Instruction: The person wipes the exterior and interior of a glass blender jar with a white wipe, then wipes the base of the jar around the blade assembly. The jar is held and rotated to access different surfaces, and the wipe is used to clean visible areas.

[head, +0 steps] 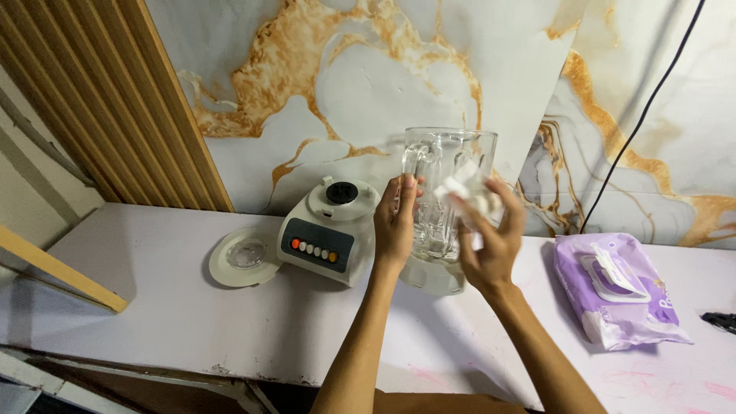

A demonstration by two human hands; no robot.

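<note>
A clear glass blender jar (441,165) with a white base stands on the white counter (192,307). My left hand (395,226) grips its handle side. My right hand (491,230) holds a crumpled white wipe (468,192) pressed against the outside of the jar. To the left of the jar sits the white blender motor base (326,230) with a row of buttons. A round white lid (244,257) with a clear centre cap lies flat further left.
A purple pack of wet wipes (621,287) lies on the counter at the right. A black cable (644,115) runs down the marbled wall. A dark object (721,320) shows at the right edge. A wooden slat (54,268) crosses the left end.
</note>
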